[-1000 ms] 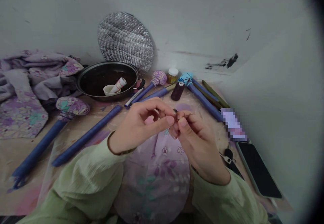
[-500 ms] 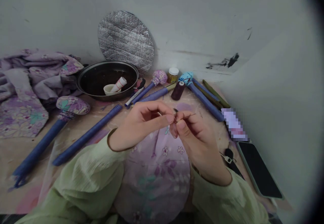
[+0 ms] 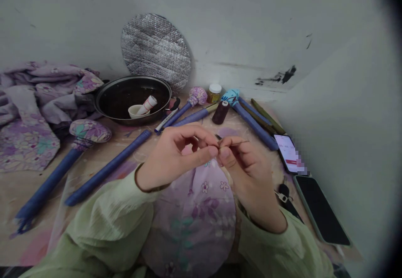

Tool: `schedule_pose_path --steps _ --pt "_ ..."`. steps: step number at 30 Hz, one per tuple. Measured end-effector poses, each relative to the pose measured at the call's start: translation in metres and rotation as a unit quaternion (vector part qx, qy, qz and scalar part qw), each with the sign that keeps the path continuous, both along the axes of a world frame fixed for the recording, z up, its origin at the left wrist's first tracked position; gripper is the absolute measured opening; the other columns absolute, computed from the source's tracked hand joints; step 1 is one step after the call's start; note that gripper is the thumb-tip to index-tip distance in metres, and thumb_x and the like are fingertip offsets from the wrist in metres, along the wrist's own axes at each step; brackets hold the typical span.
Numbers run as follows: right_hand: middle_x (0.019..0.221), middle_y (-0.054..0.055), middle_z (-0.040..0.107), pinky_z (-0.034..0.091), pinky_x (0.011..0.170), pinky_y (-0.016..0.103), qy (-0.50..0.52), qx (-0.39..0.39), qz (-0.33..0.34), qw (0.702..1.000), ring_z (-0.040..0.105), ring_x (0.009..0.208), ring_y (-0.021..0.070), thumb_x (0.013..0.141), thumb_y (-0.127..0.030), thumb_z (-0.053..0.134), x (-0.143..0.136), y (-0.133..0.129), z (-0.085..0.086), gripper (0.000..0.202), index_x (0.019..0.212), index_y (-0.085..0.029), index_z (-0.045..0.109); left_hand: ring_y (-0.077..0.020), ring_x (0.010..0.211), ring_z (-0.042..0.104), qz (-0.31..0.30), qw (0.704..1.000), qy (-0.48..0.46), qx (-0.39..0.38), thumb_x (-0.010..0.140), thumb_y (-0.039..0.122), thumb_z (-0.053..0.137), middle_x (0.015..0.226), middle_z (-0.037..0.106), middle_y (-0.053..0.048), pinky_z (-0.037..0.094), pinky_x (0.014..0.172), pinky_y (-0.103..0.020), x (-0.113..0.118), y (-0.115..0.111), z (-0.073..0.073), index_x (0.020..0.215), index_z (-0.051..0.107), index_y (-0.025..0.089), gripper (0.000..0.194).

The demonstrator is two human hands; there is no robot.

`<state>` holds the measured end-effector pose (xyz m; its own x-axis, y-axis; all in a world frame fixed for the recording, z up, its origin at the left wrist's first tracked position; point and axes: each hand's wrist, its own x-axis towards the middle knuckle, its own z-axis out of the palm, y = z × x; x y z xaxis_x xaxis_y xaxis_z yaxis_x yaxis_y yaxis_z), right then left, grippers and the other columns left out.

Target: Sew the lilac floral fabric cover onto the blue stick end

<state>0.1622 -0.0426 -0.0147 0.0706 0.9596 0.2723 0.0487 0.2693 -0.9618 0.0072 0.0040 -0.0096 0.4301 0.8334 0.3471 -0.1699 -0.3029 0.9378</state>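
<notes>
My left hand (image 3: 185, 154) and my right hand (image 3: 246, 173) meet fingertip to fingertip above a round purple floral cloth (image 3: 194, 223). Both hands are pinched closed. A thin dark strand lies across my right fingers, and a small dark tip shows between the hands; what exactly each pinch holds is too small to make out. Just beyond the fingers stands a dark spool of thread (image 3: 220, 112). The gathered top of the cloth is right below my fingertips.
Behind are a black pan (image 3: 133, 119) with a white cup, a silver quilted disc (image 3: 157, 47) and a jar (image 3: 215, 93). Blue-wrapped sticks (image 3: 108, 167) lie around. Two phones (image 3: 323, 211) are at right, floral fabric (image 3: 28, 131) at left.
The fingertips of both hands have come closer together, and the thin strand over my right fingers has shifted slightly right. The surrounding objects have stayed put.
</notes>
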Motion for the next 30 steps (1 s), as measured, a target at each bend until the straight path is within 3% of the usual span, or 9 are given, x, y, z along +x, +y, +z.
schedule_pose_path --steps 6,16,25,30 --pt "0.078 0.0 0.066 0.052 0.059 0.026 -0.042 0.024 -0.028 0.998 0.062 0.067 0.0132 0.086 -0.026 0.063 0.0004 0.0005 -0.0007 0.004 0.084 -0.023 0.061 -0.0107 0.066 0.055 0.028 0.999 0.015 0.042 0.08 0.017 0.072 0.075 0.067 -0.001 0.045 0.062 -0.024 0.0012 0.0 0.0 0.075 0.071 0.017 0.005" --pt "0.083 0.001 0.071 0.058 0.067 0.03 0.03 0.002 -0.011 1.0 0.069 0.077 0.017 0.084 -0.031 0.07 -0.0002 0.0002 -0.0021 0.007 0.085 -0.026 0.067 -0.0101 0.066 0.055 0.057 0.994 0.032 0.084 0.08 0.013 0.07 0.073 0.065 -0.001 0.045 0.061 -0.023 0.0029 -0.0021 0.0006 0.077 0.07 0.017 0.005" --pt "0.077 0.0 0.075 0.06 0.068 0.032 0.034 0.017 -0.011 0.999 0.07 0.073 0.0163 0.081 -0.024 0.074 0.0032 0.0029 -0.005 0.002 0.081 -0.025 0.074 -0.0116 0.07 0.059 0.076 0.988 0.055 0.12 0.081 0.013 0.071 0.077 0.068 0.0 0.048 0.065 -0.025 0.0003 -0.0036 0.0025 0.08 0.073 0.02 0.008" --pt "0.085 0.001 0.077 0.06 0.074 0.035 0.068 0.0 0.011 0.998 0.072 0.079 0.0181 0.082 -0.025 0.074 0.0047 0.0023 -0.0049 0.008 0.085 -0.032 0.077 -0.0112 0.07 0.059 0.081 0.987 0.065 0.122 0.081 0.012 0.07 0.077 0.068 0.0 0.048 0.065 -0.024 0.0 -0.0043 0.0028 0.08 0.072 0.02 0.008"
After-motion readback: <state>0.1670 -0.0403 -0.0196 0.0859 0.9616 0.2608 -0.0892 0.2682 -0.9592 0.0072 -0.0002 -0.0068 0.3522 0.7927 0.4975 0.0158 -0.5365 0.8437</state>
